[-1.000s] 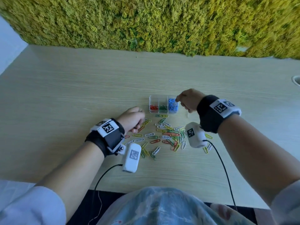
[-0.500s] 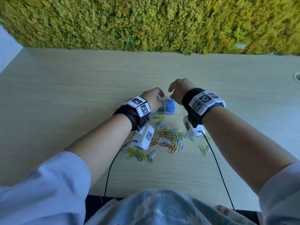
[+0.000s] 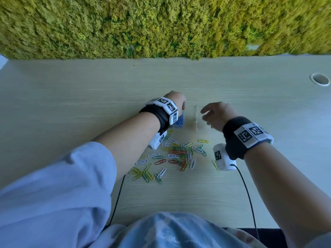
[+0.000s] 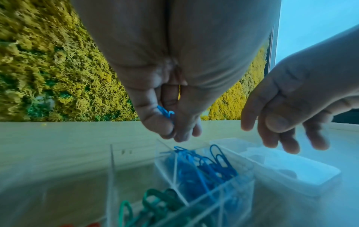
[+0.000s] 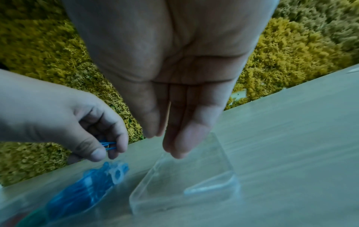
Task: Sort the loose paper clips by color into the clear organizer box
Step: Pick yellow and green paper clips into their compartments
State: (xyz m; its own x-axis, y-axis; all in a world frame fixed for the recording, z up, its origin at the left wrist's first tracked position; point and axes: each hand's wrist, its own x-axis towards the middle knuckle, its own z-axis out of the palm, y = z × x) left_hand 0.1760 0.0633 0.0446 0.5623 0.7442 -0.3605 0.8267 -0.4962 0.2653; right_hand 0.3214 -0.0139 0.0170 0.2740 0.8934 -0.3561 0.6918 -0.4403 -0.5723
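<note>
Both hands are now over the organizer box [image 4: 194, 176] near the desk's far edge; left hand [image 4: 170, 107] is pinching blue clips [image 4: 165, 112] above the blue compartment, prob. to drop them; right hand [image 5: 174, 107] is hovering w/ relaxed fingers.

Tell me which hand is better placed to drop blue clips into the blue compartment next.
Left. The left hand already pinches blue paper clips just above the blue compartment of the organizer box. The right hand is open, holds no clip, and hovers over the clear lid beside the box.
</note>
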